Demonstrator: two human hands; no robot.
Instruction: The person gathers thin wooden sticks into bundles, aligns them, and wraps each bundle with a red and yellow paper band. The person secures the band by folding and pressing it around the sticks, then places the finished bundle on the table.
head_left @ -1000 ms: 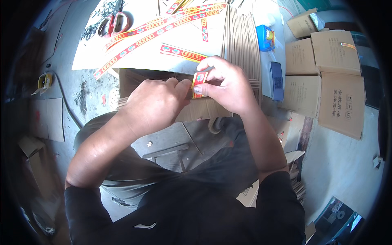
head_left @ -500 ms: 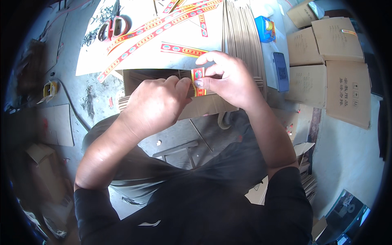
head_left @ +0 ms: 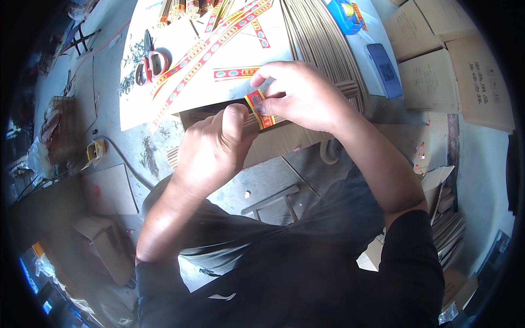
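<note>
Both my hands work over an open cardboard box point(head_left: 292, 144) at the table's near edge. My left hand point(head_left: 214, 146) is closed around a bundle of thin brown sticks point(head_left: 173, 157) resembling incense, whose ends stick out to its left. A short red-and-yellow paper label point(head_left: 267, 120) lies across the bundle, just right of that hand. The thumb of my right hand point(head_left: 306, 97) presses on the label, and its fingers curl above. Just beyond lies a flat red-and-yellow strip point(head_left: 232, 74).
Long printed strips point(head_left: 199, 53) and red-handled scissors point(head_left: 152, 64) lie on the white table. Loose sticks point(head_left: 313, 35) are piled at right, near a blue tape dispenser point(head_left: 344, 17) and a phone point(head_left: 384, 71). Labelled bundles point(head_left: 178, 11) rest at the back. Cardboard cartons point(head_left: 429, 82) stand at far right.
The label has turned from nearly upright to slanting across the bundle, with my right thumb still on it. The whole view has shifted and rotated slightly. Both hands keep their hold.
</note>
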